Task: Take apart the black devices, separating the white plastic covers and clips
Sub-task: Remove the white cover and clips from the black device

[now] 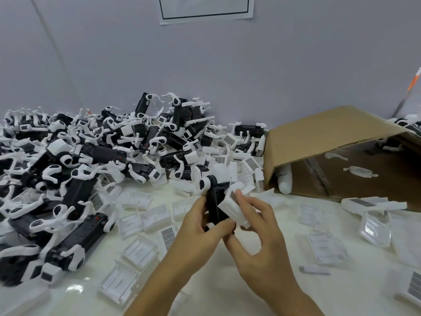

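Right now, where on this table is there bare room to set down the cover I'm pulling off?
Bare tabletop lies in front of your hands, between the loose white covers on the left and the clear covers on the right. The pile of black devices crowds the far left, and the tipped cardboard box blocks the far right.

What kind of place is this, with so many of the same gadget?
Probably a factory or workshop bench. A big pile of black devices lies on the white table, loose white covers are spread around, and a cardboard box lies tipped on its side.
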The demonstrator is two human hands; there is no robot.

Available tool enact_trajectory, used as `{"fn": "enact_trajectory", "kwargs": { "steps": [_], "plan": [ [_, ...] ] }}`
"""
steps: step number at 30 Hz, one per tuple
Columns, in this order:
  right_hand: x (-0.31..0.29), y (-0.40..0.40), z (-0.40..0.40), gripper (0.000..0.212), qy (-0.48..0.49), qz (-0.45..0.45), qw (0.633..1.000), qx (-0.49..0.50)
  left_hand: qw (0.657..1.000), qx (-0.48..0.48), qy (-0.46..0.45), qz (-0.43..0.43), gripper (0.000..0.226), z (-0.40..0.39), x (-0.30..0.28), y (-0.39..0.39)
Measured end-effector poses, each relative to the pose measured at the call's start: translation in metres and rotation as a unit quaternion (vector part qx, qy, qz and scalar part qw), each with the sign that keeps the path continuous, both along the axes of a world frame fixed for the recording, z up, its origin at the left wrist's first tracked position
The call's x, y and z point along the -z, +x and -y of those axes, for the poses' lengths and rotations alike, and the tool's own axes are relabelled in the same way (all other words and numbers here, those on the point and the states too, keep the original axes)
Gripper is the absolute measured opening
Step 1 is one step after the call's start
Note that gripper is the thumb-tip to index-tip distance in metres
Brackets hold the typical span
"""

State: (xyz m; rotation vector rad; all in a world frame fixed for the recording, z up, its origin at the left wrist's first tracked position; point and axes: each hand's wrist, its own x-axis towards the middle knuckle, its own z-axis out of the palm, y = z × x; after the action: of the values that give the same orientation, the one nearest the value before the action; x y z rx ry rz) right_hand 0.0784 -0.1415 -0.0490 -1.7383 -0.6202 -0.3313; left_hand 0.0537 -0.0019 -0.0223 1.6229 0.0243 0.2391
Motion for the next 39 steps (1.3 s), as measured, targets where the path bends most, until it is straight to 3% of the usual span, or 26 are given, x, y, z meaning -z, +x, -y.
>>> {"fn": "enact_trajectory", "kwargs": {
  "steps": [7,10,13,17,21,23,27,29,39],
  "plan": [
    [-0.008,0.001,0.002,0.044,0.017,0.036,0.998,0.054,0.998,0.023,-0.052,0.025,0.039,-0.002,-0.005,0.001],
    [-0.009,0.001,0.002,0.053,0.035,0.009,0.996,0.085,0.997,0.024,-0.069,0.028,0.041,0.000,-0.001,0.001],
    [-0.010,0.000,0.001,0.054,0.065,-0.021,0.994,0.084,0.998,0.033,-0.032,0.042,0.041,0.008,-0.001,-0.002],
    [-0.010,-0.001,0.001,0.053,0.041,-0.003,0.993,0.108,0.997,0.034,-0.008,0.063,0.036,0.021,-0.002,-0.006],
    [-0.007,-0.002,0.001,0.063,-0.004,-0.011,0.998,0.055,0.994,-0.059,-0.061,0.068,0.035,0.022,0.000,-0.003],
    [-0.008,-0.004,0.000,0.059,0.017,-0.030,0.999,0.015,0.991,-0.090,-0.073,0.063,0.033,0.017,0.000,-0.002],
    [-0.016,-0.001,0.002,0.033,0.147,-0.138,0.980,-0.011,0.995,-0.021,-0.080,0.048,0.027,0.008,-0.002,0.000],
    [-0.019,0.000,0.002,0.036,0.154,-0.178,0.972,-0.019,0.996,0.017,-0.067,0.056,0.028,0.010,-0.002,-0.002],
    [-0.017,0.001,0.001,0.031,0.158,-0.160,0.974,-0.009,0.998,0.015,-0.058,0.023,0.028,0.013,-0.009,-0.005]
  ]
}}
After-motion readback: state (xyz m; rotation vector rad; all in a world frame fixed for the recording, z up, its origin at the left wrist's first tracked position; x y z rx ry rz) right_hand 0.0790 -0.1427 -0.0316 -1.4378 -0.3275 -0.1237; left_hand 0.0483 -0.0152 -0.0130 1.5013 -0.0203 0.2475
